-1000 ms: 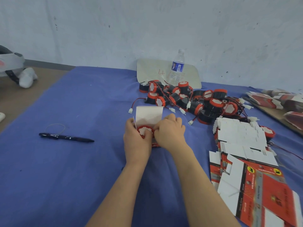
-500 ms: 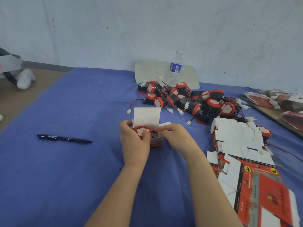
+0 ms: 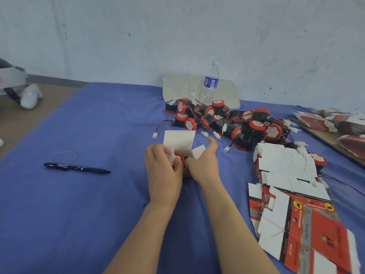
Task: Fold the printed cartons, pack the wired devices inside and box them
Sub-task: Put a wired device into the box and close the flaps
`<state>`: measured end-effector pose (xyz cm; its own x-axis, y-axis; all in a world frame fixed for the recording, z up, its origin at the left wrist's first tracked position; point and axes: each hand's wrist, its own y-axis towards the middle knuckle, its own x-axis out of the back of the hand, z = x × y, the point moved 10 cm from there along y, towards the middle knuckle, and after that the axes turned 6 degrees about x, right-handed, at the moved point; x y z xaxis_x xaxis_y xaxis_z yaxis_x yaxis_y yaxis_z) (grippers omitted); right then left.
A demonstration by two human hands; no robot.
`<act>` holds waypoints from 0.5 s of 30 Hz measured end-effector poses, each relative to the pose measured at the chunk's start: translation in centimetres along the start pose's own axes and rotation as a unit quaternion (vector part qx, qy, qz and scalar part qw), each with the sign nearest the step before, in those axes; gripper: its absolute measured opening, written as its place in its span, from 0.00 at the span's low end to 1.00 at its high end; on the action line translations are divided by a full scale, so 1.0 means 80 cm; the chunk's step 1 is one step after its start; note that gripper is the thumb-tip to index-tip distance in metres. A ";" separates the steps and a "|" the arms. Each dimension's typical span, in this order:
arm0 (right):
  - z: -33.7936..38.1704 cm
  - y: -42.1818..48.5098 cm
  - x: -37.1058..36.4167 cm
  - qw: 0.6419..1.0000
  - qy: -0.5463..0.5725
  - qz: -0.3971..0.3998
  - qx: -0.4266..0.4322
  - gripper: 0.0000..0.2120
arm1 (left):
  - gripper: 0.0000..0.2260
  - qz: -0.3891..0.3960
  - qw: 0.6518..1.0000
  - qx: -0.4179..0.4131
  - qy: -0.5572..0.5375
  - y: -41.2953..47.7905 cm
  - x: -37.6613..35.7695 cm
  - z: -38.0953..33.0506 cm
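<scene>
A small red printed carton [image 3: 182, 143] stands on the blue cloth at centre, its white lid flap upright and a side flap sticking out to the right. A red-and-black wired device [image 3: 179, 158] sits in its open top. My left hand [image 3: 163, 169] grips the carton's left side, with fingers curled over the left flap and the device. My right hand [image 3: 204, 162] rests against the carton's right side, fingers fairly straight under the right flap. A heap of wired devices [image 3: 227, 121] lies behind. Flat cartons [image 3: 286, 173] are stacked to the right.
A black pen [image 3: 77, 168] and a thin wire loop [image 3: 64, 156] lie to the left. A water bottle [image 3: 210, 84] stands before a pale board [image 3: 177, 88] at the wall. More carton bundles [image 3: 331, 120] lie far right. The table edge [image 3: 59, 104] runs along the left.
My right hand has lifted off the carton top and moved to its right side, opening up. My left hand has shifted over the left flap and device.
</scene>
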<state>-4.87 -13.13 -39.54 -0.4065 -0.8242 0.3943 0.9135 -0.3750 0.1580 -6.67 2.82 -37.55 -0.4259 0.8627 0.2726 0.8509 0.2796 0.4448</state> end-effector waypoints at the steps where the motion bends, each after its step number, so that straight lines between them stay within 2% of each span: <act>1: 0.007 -0.002 0.001 0.999 -0.015 -0.016 0.031 0.39 | 0.11 0.006 1.000 -0.010 0.009 0.000 -0.002 -0.001; 3: 0.019 -0.006 0.003 0.993 -0.075 -0.037 0.078 0.33 | 0.10 0.014 1.000 -0.005 0.007 0.002 -0.004 0.003; 6: 0.034 -0.012 0.001 0.974 -0.171 -0.024 0.147 0.12 | 0.11 0.035 0.999 0.038 -0.013 0.007 -0.011 0.016; 7: 0.038 -0.014 -0.001 0.969 -0.183 -0.009 0.166 0.09 | 0.11 0.046 0.997 0.051 -0.020 0.007 -0.014 0.019; 11: 0.033 -0.012 -0.004 0.967 -0.176 0.068 0.170 0.10 | 0.07 0.062 0.995 0.073 -0.037 0.010 -0.017 0.027; 15: 0.022 -0.009 0.001 0.969 -0.139 0.121 0.166 0.11 | 0.22 0.058 0.988 0.103 -0.098 0.014 -0.015 0.033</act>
<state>-5.55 -12.14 -38.03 -0.2018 -0.7078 0.6770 0.9553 0.0103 0.2955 -4.40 3.20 -39.67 -0.2719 0.9534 0.1311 0.9434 0.2372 0.2317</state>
